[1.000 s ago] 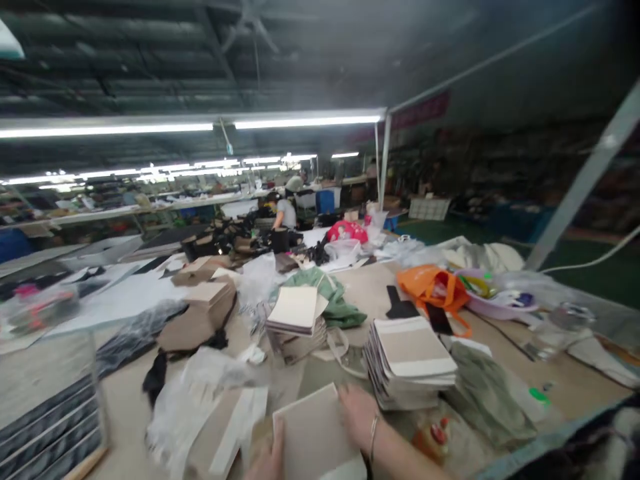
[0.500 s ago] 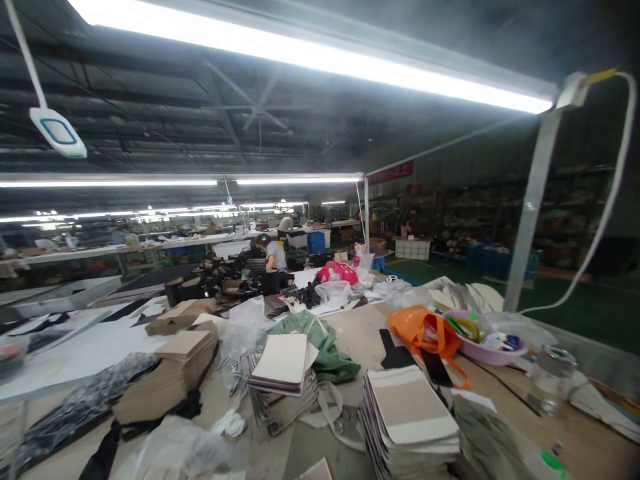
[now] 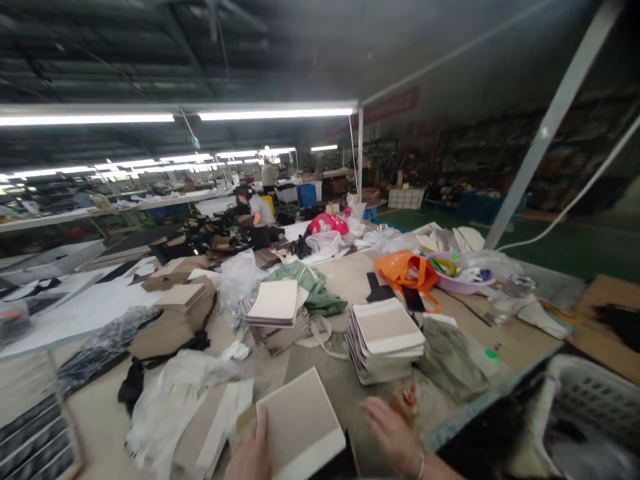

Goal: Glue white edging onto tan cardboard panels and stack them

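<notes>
A beige and white square panel (image 3: 300, 427) lies on the worktable (image 3: 350, 280) right in front of me. My left hand (image 3: 253, 450) rests on its left edge, fingers pressed against it. My right hand (image 3: 393, 437) hovers just right of the panel, fingers loosely spread, near a small orange object (image 3: 406, 400). A stack of like panels (image 3: 385, 340) sits beyond my right hand. Another stack (image 3: 277, 313) stands further back in the middle.
Brown card stacks (image 3: 175, 313), white plastic wrap (image 3: 175, 393), green cloth (image 3: 315, 287), an orange bag (image 3: 405, 270) and a pink basin (image 3: 463, 280) crowd the table. A white basket (image 3: 585, 407) stands at lower right. A person (image 3: 257, 207) works far off.
The camera tipped up toward the ceiling, hiding my hands, then dropped again. My right hand, on the panel a second ago, is off it to the right.
</notes>
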`<state>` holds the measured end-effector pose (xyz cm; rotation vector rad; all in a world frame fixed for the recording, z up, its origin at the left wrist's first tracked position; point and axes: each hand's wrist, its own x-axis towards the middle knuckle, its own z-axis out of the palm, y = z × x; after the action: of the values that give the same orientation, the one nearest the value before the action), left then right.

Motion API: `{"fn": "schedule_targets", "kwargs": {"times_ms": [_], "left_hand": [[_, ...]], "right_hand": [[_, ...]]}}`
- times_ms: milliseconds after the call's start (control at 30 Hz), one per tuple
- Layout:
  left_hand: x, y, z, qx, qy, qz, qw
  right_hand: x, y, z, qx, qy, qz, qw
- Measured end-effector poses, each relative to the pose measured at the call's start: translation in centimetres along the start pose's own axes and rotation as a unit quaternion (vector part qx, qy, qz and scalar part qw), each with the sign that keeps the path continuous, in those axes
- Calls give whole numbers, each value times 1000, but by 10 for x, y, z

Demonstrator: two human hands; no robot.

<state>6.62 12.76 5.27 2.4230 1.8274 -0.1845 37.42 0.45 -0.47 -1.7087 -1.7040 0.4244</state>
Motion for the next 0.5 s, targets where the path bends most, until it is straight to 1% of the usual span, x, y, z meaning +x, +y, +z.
{"fn": "schedule_targets", "kwargs": {"times_ms": [67, 100, 167, 233, 267, 333, 400, 500], "left_hand": [[-3, 0, -5, 17, -28, -9, 999], [-3, 1, -7, 23, -36, -5, 999], [-3, 3, -9, 36, -44, -9, 998], [-3, 3, -10, 47, -44, -9, 998], [-3, 3, -10, 50, -44, -7, 998], [-3, 2, -11, 49, -42, -7, 998], [-1, 1, -13, 32, -41, -15, 999], [-2, -2, -19, -27, -38, -38, 998]], "right_hand": [[-36, 11, -26, 68, 3, 119, 991], [-53, 20, -35, 83, 23, 167, 982], [-81, 43, -44, 97, 97, 278, 951], [-97, 64, -44, 91, 150, 349, 920], [-99, 73, -42, 88, 166, 366, 911], [-94, 84, -36, 88, 180, 364, 910], [-78, 88, -28, 94, 176, 334, 921], [-55, 83, -17, 110, 150, 284, 941]]}}
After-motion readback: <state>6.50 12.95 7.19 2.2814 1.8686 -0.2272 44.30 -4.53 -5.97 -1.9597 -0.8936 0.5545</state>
